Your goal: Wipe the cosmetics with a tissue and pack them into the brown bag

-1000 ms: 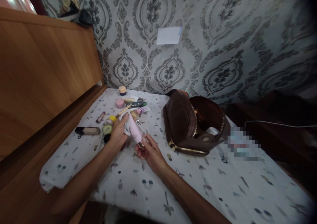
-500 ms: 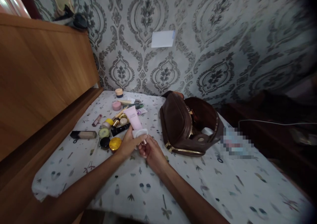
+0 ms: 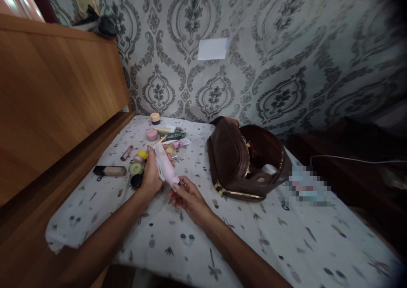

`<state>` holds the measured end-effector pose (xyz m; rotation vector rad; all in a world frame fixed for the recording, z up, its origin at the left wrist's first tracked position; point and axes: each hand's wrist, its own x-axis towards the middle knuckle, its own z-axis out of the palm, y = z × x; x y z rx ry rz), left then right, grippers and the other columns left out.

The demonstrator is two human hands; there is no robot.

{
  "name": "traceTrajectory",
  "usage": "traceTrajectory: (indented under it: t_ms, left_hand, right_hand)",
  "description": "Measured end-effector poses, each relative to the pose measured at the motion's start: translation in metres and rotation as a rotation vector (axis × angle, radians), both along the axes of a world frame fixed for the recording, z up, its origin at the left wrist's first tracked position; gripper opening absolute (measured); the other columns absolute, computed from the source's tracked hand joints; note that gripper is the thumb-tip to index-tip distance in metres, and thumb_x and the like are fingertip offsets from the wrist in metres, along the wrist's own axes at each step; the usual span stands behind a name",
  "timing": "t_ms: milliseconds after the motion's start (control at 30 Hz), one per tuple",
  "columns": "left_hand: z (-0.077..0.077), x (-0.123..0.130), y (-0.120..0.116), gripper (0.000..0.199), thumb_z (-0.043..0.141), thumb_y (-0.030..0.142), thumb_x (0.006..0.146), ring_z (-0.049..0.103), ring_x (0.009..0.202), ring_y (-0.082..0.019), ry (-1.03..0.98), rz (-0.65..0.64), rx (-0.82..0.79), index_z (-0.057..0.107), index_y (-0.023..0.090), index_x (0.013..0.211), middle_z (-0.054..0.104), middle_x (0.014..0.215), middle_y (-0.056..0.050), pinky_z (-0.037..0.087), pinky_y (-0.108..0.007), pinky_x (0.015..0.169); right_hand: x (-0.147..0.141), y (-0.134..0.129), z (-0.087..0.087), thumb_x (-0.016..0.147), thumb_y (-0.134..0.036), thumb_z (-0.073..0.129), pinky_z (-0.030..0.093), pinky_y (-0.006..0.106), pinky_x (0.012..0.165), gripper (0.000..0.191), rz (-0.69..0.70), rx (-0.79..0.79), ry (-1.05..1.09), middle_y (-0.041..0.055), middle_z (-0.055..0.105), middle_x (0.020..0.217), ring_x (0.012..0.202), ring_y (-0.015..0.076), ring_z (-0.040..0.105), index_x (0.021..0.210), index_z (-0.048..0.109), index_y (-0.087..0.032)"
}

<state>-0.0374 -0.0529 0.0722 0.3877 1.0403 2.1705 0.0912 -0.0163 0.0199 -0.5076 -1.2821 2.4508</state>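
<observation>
Your left hand point(image 3: 151, 173) grips the pink tube point(image 3: 168, 167) with a white cloth point(image 3: 160, 169); your right hand point(image 3: 192, 201) pinches its lower end. Right of your grip sits a brown bag point(image 3: 227, 160).

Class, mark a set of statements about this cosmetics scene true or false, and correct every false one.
1. The right hand holds the near end of the pink squeeze tube. True.
2. The brown handbag is fully zipped shut. False: it stands open, with a white item showing inside.
3. The left hand has a white cloth against the tube. True.
4. The black-capped beige cosmetic container stands upright. False: it lies on its side.
5. The peach-topped jar sits closer to the wallpapered wall than the pink jar. True.
6. The white card lies among the cosmetics. False: it is up on the wall.
</observation>
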Motion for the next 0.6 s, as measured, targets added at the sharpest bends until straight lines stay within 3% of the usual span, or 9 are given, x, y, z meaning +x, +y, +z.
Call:
traceTrajectory:
  t_ms: [133, 300, 400, 533, 600]
  left_hand:
    - [0.000, 0.000, 0.001, 0.061, 0.044, 0.073, 0.087, 0.062, 0.052, -0.013, -0.018, 0.004, -0.022, 0.065, 0.016, 0.087, 0.065, 0.062, 0.000, 0.048, -0.022, 0.049]
    - [-0.009, 0.008, 0.002, 0.053, 0.072, 0.064, 0.072, 0.062, 0.056, -0.013, 0.097, 0.020, -0.066, 0.063, 0.016, 0.092, 0.067, 0.069, 0.000, 0.047, -0.021, 0.048]
    - [-0.016, 0.018, -0.002, 0.053, 0.080, 0.054, 0.068, 0.066, 0.069, -0.016, 0.159, -0.074, -0.093, 0.061, 0.019, 0.103, 0.069, 0.083, -0.002, 0.049, -0.022, 0.049]
    - [-0.025, 0.027, -0.008, 0.048, 0.079, 0.040, 0.072, 0.066, 0.092, -0.023, 0.327, -0.252, -0.147, 0.061, 0.022, 0.113, 0.067, 0.108, -0.007, 0.049, -0.021, 0.048]
    - [-0.026, 0.028, -0.009, 0.052, 0.078, 0.036, 0.072, 0.065, 0.085, -0.021, 0.387, -0.298, -0.163, 0.059, 0.023, 0.119, 0.065, 0.110, -0.007, 0.048, -0.020, 0.044]
  right_hand:
    - [-0.001, -0.001, 0.000, 0.070, -0.051, 0.081, 0.039, 0.018, 0.050, 0.041, -0.089, 0.102, 0.013, -0.0028, 0.063, 0.076, 0.060, 0.0088, 0.058, 0.086, 0.059, -0.019]
    - [-0.003, 0.002, -0.002, 0.069, -0.050, 0.082, 0.040, 0.020, 0.051, 0.039, -0.180, 0.166, 0.042, -0.0034, 0.058, 0.073, 0.060, 0.0089, 0.053, 0.084, 0.067, -0.017]
    - [-0.003, 0.005, -0.002, 0.070, -0.049, 0.082, 0.038, 0.021, 0.051, 0.038, -0.207, 0.124, 0.064, -0.0024, 0.060, 0.073, 0.058, 0.0086, 0.052, 0.087, 0.070, -0.017]
    - [-0.004, 0.010, -0.001, 0.065, -0.052, 0.084, 0.039, 0.021, 0.053, 0.041, -0.260, 0.040, 0.108, -0.0020, 0.060, 0.069, 0.058, 0.0092, 0.052, 0.081, 0.070, -0.017]
    - [-0.004, 0.012, -0.001, 0.064, -0.054, 0.084, 0.038, 0.022, 0.051, 0.043, -0.258, 0.016, 0.122, -0.0022, 0.058, 0.063, 0.056, 0.0096, 0.050, 0.078, 0.069, -0.016]
